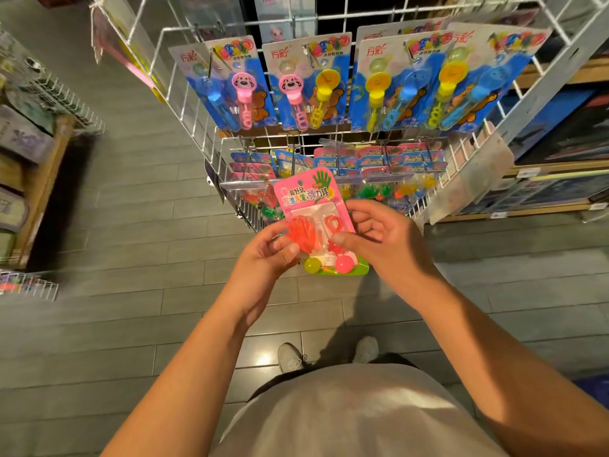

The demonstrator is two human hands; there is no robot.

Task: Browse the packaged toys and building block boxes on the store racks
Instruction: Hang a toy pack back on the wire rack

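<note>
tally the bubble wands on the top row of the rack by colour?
Blue wands: 3
Pink wands: 2
Yellow wands: 3
Total: 8 wands showing, two to a card, on the wire rack.

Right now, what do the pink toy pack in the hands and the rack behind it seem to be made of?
The pink toy pack looks like glossy printed card with a clear plastic blister: it glints over the orange hand toy, which seems soft and translucent, perhaps rubbery. Both the left hand and right hand pinch it. The rack looks like white-coated metal wire: thin grid rods.
</note>
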